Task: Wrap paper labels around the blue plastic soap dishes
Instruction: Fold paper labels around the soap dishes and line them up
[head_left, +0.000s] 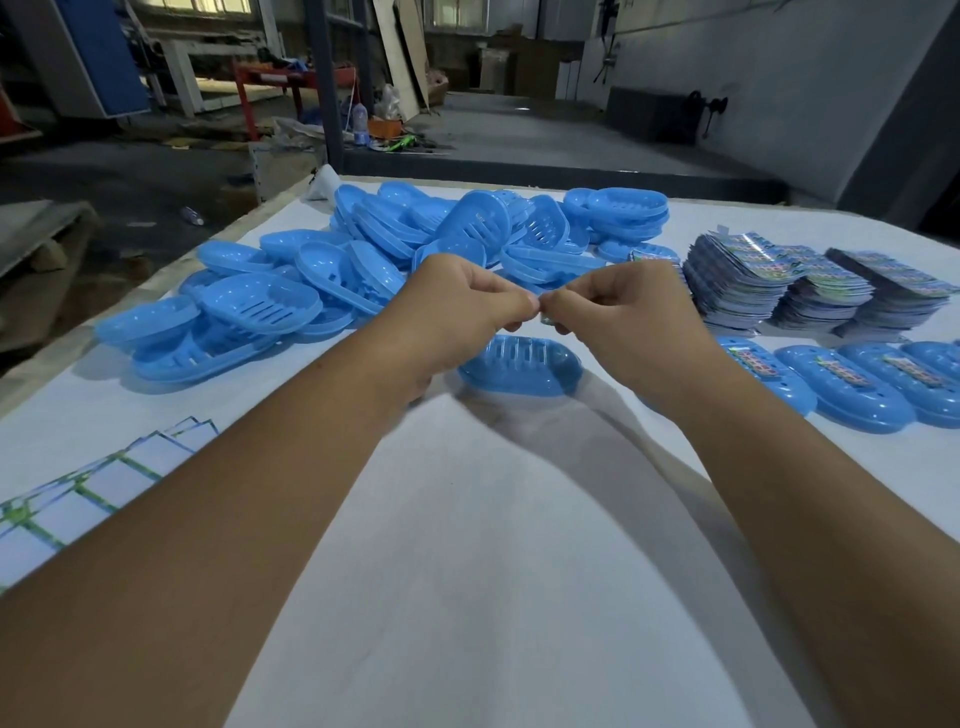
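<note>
Both hands, left hand (470, 301) and right hand (621, 306), pinch a small paper label (545, 318) between curled fingers (524, 306); directly below the fingers, a slotted blue plastic soap dish (522, 365) lies on the white counter (467, 519).

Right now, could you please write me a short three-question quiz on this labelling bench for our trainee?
1. True or false: the left hand and right hand meet above a single soap dish.
2. Where do the label stacks sit: A) far right, B) near left, C) on the floor?
3. Fill in: the labelled dishes lie in a row to the person's ____.

Key: 1 true; 2 A; 3 right.
</note>
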